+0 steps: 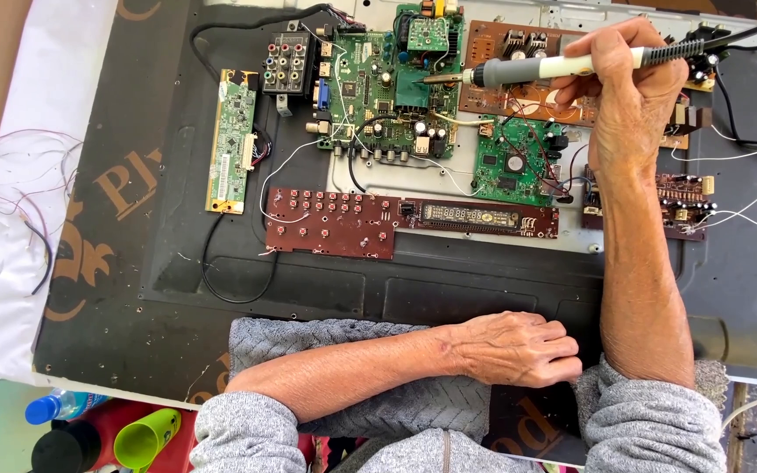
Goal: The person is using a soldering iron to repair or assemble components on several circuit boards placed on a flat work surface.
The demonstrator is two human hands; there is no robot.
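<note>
I saw the right hand (pixel 628 74) pinching a soldering iron (pixel 562 66) at 1 o'clock, tip touching the green main board (pixel 378 92). Left hand (pixel 510 349), fingers curled together, rested empty at 6 o'clock. Risk I judged: unbraced tip could slip, bridging neighbouring joints or scorching the thin white wires (pixel 449 118).
</note>
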